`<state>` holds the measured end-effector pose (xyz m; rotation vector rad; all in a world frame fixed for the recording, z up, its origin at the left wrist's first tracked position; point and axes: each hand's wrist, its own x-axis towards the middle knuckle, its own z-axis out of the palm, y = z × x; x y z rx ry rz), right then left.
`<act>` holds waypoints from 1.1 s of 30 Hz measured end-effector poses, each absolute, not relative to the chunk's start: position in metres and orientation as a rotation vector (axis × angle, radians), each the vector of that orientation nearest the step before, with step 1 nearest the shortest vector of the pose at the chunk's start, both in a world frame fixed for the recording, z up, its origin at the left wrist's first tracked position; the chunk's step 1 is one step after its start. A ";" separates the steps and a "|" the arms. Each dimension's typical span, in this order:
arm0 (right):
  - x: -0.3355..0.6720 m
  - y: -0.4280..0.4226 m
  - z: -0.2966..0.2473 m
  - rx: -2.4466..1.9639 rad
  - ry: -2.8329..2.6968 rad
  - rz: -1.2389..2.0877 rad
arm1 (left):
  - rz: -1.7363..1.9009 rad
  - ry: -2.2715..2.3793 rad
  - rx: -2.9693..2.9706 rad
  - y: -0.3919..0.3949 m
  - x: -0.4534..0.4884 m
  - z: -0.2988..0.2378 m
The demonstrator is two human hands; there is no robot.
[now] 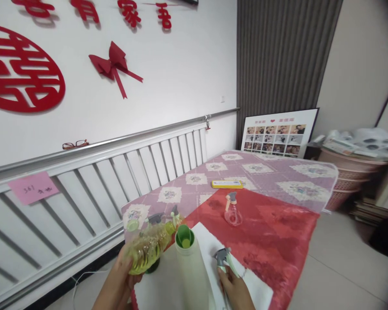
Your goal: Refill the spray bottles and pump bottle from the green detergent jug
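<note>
My left hand [124, 269] is wrapped round a clear yellow-green bottle [148, 249] with ribbed sides, tilted with its open neck toward the right. Liquid and bubbles show inside it. Close to that neck, a green funnel [189, 234] sits in the mouth of a tall pale bottle [192, 275] standing upright. In my right hand [236, 288] is a spray trigger head [222, 257] with a grey top, held over a white cloth [255, 282]. Behind the tilted bottle, two more spray heads are partly visible, a dark one [154, 218] and a grey-green one [175, 211].
A small clear pinkish spray bottle [233, 214] stands on the red cloth [278, 224]. Farther back, a yellow flat box [226, 184] lies on the patterned tablecloth [220, 167]. A white radiator [100, 193] runs along the left; stacked pink baskets [352, 161] stand at the right.
</note>
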<state>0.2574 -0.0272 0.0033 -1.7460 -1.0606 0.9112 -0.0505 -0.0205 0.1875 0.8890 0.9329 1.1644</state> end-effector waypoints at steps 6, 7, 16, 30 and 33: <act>0.257 -0.028 -0.001 -1.745 -1.061 0.901 | 1.205 0.986 0.982 -0.015 -0.050 0.198; 0.258 -0.027 -0.003 -1.744 -1.062 0.904 | 1.203 0.983 0.990 -0.015 -0.049 0.200; 0.256 -0.027 -0.006 -1.732 -1.067 0.888 | 1.138 0.989 1.057 -0.015 -0.046 0.216; 0.255 -0.029 -0.002 -1.717 -1.061 0.875 | 1.127 1.042 1.071 -0.005 -0.052 0.215; 0.256 -0.029 -0.003 -1.714 -1.064 0.871 | 1.131 1.055 1.082 -0.005 -0.052 0.217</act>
